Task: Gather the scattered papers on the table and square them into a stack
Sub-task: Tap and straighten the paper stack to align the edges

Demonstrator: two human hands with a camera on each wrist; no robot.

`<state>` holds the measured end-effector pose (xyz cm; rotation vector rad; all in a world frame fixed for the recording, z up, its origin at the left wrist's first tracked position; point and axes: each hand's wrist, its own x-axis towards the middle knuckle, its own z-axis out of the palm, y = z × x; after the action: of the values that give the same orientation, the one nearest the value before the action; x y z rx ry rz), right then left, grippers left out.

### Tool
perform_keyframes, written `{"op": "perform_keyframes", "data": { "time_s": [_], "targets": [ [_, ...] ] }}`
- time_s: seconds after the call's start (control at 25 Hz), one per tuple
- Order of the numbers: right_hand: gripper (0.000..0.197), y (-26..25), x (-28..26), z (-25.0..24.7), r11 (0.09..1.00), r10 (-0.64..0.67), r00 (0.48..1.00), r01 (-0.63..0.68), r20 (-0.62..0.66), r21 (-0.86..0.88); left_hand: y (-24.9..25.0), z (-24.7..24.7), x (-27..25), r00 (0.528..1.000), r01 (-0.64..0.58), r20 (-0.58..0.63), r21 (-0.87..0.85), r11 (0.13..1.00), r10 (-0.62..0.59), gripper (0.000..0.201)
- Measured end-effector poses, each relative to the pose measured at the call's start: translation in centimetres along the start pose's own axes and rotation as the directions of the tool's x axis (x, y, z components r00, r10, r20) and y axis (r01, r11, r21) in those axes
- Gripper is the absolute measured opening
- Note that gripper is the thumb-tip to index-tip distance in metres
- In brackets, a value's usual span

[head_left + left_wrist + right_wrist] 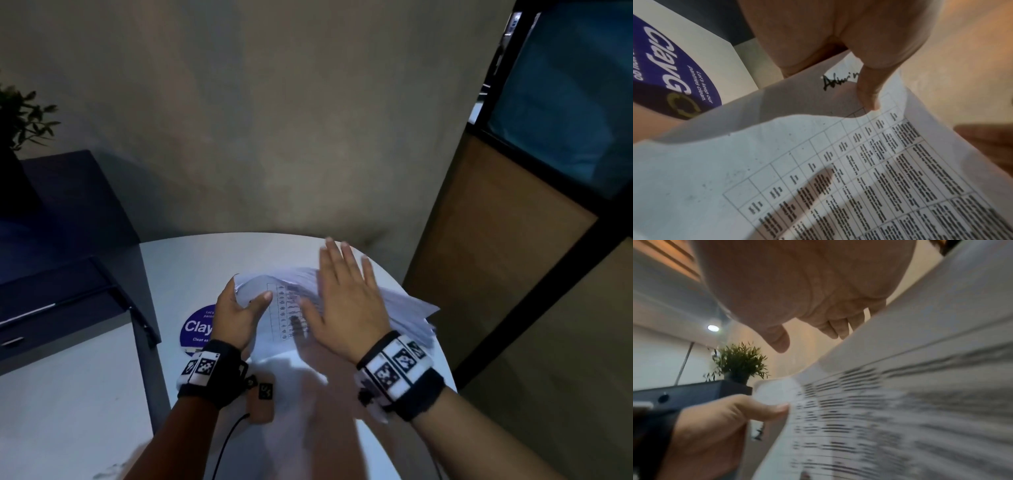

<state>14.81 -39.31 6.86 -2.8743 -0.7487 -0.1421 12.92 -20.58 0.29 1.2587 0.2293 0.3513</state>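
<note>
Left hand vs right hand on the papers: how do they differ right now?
Left hand pinches the papers at their left edge, thumb on top, fingers curled; right hand is flat with fingers straight and spread, gripping nothing. Left hand sits beside the purple sticker; right hand is over the papers' right side, contact unclear. Both are at the same papers.

Item counts:
- Hands: two, the left hand (236, 318) and the right hand (346, 308).
- Black wrist bands with black-and-white marker tiles (209, 373): two, one per wrist.
- White paper sheets (407, 308): one loose pile; individual sheets cannot be counted.
- Round white table (191, 260): one.
- Round purple sticker (197, 325): one.
- Green potted plant (740, 360): one.
- Small brown block with black cable (262, 407): one.
</note>
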Motion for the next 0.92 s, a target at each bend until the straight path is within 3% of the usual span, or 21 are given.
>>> {"op": "perform_keyframes", "data": {
  "time_s": [0.08,0.12,0.24,0.32,0.44,0.56,0.64,0.68,0.72,0.76,0.8,0.84,0.88,0.92],
  "targets": [
    [0.078,2.1,-0.9,-0.1,0.995,0.064,0.980,-0.048,0.186,-0.089,0.3,0.1,-0.2,1.000,0.006,0.019,0.031,1.000,-0.007,0.029],
    [0.074,2.9,-1.2,-0.2,0.994,0.081,0.973,-0.064,0.214,-0.089,0.6,0.3,-0.4,1.000,0.007,0.013,0.057,0.998,-0.008,0.027],
    [0.057,5.0,-1.2,-1.4,0.994,0.076,0.995,-0.070,0.061,-0.084,2.9,1.7,-1.2,0.993,-0.113,0.018,0.257,0.960,0.113,0.020],
    [0.052,5.5,-1.3,-2.7,0.997,0.074,0.997,-0.075,-0.027,-0.029,5.1,3.0,-1.3,0.967,-0.252,0.085,0.430,0.867,0.239,0.020],
    [0.060,4.9,-1.2,-4.2,0.981,-0.043,0.973,0.083,-0.226,0.173,8.9,5.1,-0.7,0.873,-0.485,0.283,0.599,0.637,0.397,0.019],
    [0.029,3.8,-0.8,-5.2,0.914,0.036,0.913,0.134,-0.406,0.383,12.2,8.2,-0.6,0.697,-0.700,0.516,0.638,0.320,0.497,0.020],
    [0.016,3.9,-0.6,-5.4,0.822,0.160,0.893,0.115,-0.420,0.558,13.7,9.8,-0.8,0.609,-0.704,0.545,0.706,0.076,0.576,0.030],
    [0.015,4.2,-0.6,-5.5,0.744,0.225,0.890,0.105,-0.396,0.660,13.7,9.8,-0.7,0.586,-0.646,0.513,0.763,-0.020,0.628,0.041],
    [0.019,4.5,-0.6,-5.7,0.646,0.277,0.895,0.096,-0.350,0.757,13.3,9.4,-0.5,0.598,-0.565,0.445,0.824,-0.043,0.667,0.059],
    [0.024,4.8,-0.8,-5.8,0.537,0.309,0.905,0.089,-0.294,0.839,12.6,8.4,-0.3,0.631,-0.484,0.347,0.875,0.003,0.694,0.081],
    [0.029,5.2,-1.0,-5.9,0.439,0.318,0.917,0.083,-0.241,0.895,11.4,7.2,-0.1,0.671,-0.435,0.242,0.894,0.107,0.701,0.100],
    [0.033,5.6,-1.2,-6.0,0.363,0.315,0.927,0.080,-0.203,0.928,10.0,5.8,0.2,0.733,-0.407,0.130,0.870,0.277,0.668,0.113],
    [0.035,6.1,-1.4,-5.8,0.303,0.313,0.933,0.078,-0.177,0.950,8.7,4.7,0.2,0.819,-0.382,0.026,0.771,0.510,0.574,0.121],
    [0.035,6.5,-1.5,-5.6,0.251,0.316,0.936,0.077,-0.157,0.965,7.7,4.1,0.1,0.899,-0.331,-0.046,0.577,0.746,0.434,0.126]
  ]
}}
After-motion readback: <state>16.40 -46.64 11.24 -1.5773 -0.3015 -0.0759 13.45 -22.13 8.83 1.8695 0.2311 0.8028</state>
